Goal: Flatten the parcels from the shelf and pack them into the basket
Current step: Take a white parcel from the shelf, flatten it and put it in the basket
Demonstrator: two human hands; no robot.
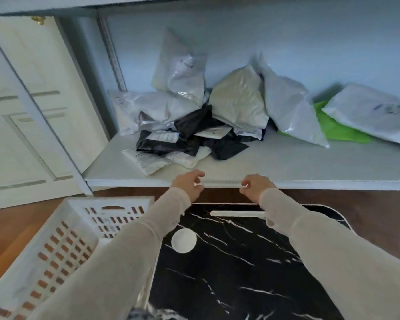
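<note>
We see both hands level at the front lip of the shelf (298, 165), a little apart from each other. The left hand (188, 186) has its fingers loosely bent, thumb and forefinger parted, with nothing between them. The right hand (257, 186) is much the same, half-curled and holding nothing. Whether any fingertip touches the shelf edge we cannot tell. Pale sleeves (129, 250) cover both arms to the wrist.

The parcels (194, 135) lie heaped on the shelf at 12 o'clock from the hands. Black bags with white labels sit in front, and crumpled grey and silvery ones lean against the back wall behind them. At 2 o'clock a green parcel (340, 131) lies flat, partly under a grey parcel (370, 112) on its right, with a white one lying over its left edge.

The basket (90, 200), white with slotted walls, stands on the wooden floor (7, 239) at 8 o'clock from the left hand. At 6 o'clock, beneath the forearms, we see a black marbled board (229, 269) with a white disc (184, 240) on its left part. A cream door (21, 116) stands at 10 o'clock
</note>
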